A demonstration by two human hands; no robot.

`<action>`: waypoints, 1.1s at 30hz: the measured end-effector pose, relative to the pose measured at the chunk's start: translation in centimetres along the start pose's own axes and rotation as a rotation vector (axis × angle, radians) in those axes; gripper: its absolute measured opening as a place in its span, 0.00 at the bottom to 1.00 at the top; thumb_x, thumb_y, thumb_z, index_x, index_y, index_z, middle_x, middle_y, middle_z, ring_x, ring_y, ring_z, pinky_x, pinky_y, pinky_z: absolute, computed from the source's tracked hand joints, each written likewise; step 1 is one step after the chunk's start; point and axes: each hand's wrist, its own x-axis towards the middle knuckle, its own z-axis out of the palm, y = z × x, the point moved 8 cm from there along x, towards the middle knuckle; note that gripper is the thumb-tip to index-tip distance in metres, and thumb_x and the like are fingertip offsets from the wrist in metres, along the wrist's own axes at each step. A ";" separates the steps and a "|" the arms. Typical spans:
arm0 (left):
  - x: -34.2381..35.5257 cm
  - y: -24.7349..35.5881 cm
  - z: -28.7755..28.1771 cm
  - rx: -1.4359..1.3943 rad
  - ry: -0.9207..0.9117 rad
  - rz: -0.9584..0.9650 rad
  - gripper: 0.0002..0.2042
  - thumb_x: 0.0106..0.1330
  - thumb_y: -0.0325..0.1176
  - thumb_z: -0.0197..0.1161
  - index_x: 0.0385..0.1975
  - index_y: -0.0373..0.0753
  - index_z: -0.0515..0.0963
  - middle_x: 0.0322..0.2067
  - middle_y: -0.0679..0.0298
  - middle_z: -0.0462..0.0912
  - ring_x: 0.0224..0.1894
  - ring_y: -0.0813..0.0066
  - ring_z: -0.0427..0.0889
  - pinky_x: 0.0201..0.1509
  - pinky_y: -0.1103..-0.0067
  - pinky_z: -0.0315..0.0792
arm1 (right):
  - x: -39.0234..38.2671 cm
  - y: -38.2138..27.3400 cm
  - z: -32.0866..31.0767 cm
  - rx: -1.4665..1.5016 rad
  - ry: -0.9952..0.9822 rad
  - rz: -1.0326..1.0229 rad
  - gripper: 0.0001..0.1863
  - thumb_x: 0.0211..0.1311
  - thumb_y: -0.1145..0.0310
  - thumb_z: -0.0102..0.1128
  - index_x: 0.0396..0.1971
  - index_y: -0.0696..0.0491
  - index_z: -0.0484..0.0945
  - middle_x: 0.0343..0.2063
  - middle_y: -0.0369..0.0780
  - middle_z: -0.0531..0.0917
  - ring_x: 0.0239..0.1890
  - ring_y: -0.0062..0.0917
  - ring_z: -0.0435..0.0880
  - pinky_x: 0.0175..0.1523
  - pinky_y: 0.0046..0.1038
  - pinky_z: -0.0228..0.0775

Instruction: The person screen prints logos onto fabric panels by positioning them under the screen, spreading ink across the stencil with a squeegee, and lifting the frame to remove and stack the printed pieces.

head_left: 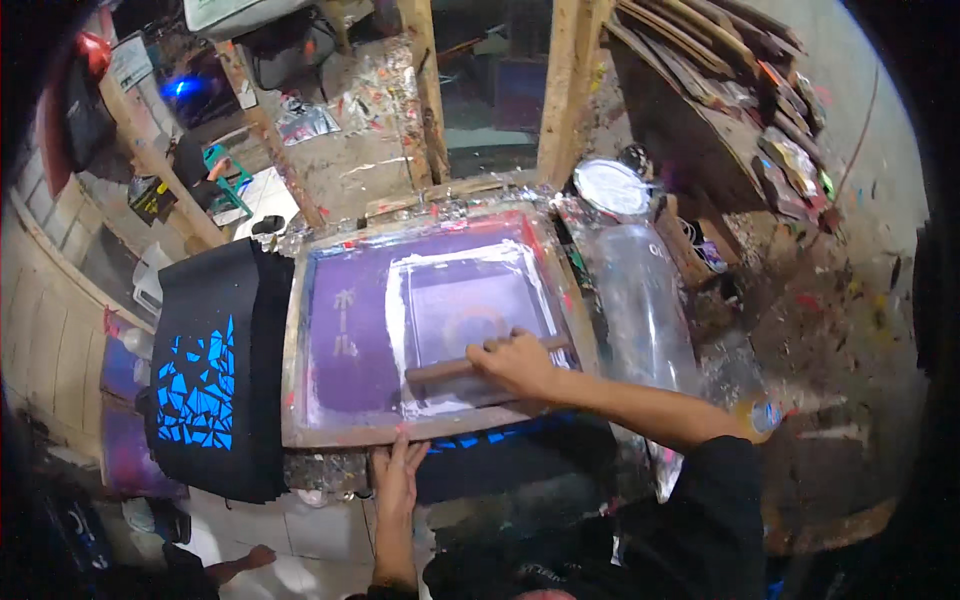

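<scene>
My right hand [520, 365] is closed around the long brown handle of a squeegee [440, 371], which lies across the near part of a screen printing frame [330, 437]. The frame has a wooden border and purple mesh [345, 290], with a band of white ink [398, 310] around a lighter rectangle. My left hand [397, 468] is at the frame's near edge, fingers stretched out and fingertips touching the wood. Under the frame, black fabric [500, 462] with blue shapes sticks out toward me; the rest of it is hidden.
Left of the frame hangs a stack of black fabric [215, 300] with a blue shard print. A clear plastic-covered roll [645, 300] and a white-smeared round lid [612, 187] are on the right. A bottle of orange liquid [757, 418] stands by my right forearm. Wooden posts [565, 90] rise behind.
</scene>
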 end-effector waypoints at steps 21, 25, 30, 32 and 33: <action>0.5 -0.9 -1.5 0.422 -0.080 -0.208 0.20 0.77 0.42 0.51 0.45 0.25 0.71 0.31 0.47 0.84 0.34 0.62 0.87 0.38 0.71 0.83 | 13.9 14.4 5.9 -0.097 0.068 0.042 0.12 0.58 0.59 0.62 0.37 0.50 0.77 0.22 0.47 0.83 0.26 0.43 0.84 0.28 0.47 0.73; 0.7 0.4 -0.8 0.454 -0.037 -0.165 0.20 0.78 0.41 0.50 0.41 0.25 0.73 0.31 0.48 0.84 0.32 0.62 0.87 0.37 0.72 0.82 | 7.3 8.8 1.5 -0.177 0.107 0.228 0.14 0.59 0.60 0.62 0.40 0.50 0.72 0.23 0.43 0.83 0.25 0.41 0.84 0.28 0.43 0.72; 0.7 0.2 -1.0 0.397 -0.057 -0.150 0.17 0.77 0.39 0.52 0.48 0.26 0.67 0.32 0.47 0.84 0.32 0.60 0.88 0.36 0.72 0.83 | -0.8 0.4 1.2 -0.140 -0.202 0.659 0.11 0.64 0.61 0.59 0.38 0.50 0.71 0.26 0.44 0.84 0.28 0.42 0.86 0.31 0.42 0.74; 0.5 -0.1 -1.8 0.381 -0.036 -0.152 0.17 0.77 0.39 0.52 0.49 0.26 0.66 0.32 0.47 0.84 0.32 0.60 0.88 0.36 0.72 0.83 | 0.3 -0.2 1.9 -0.068 -0.234 0.543 0.13 0.64 0.57 0.60 0.38 0.50 0.71 0.26 0.45 0.84 0.29 0.42 0.87 0.32 0.43 0.74; 0.8 -0.9 -1.2 0.356 -0.051 -0.185 0.18 0.77 0.39 0.52 0.50 0.26 0.65 0.32 0.47 0.84 0.32 0.60 0.88 0.36 0.72 0.83 | 0.3 0.2 2.3 -0.025 -0.291 0.456 0.16 0.64 0.53 0.61 0.38 0.50 0.72 0.26 0.46 0.84 0.30 0.43 0.87 0.32 0.44 0.74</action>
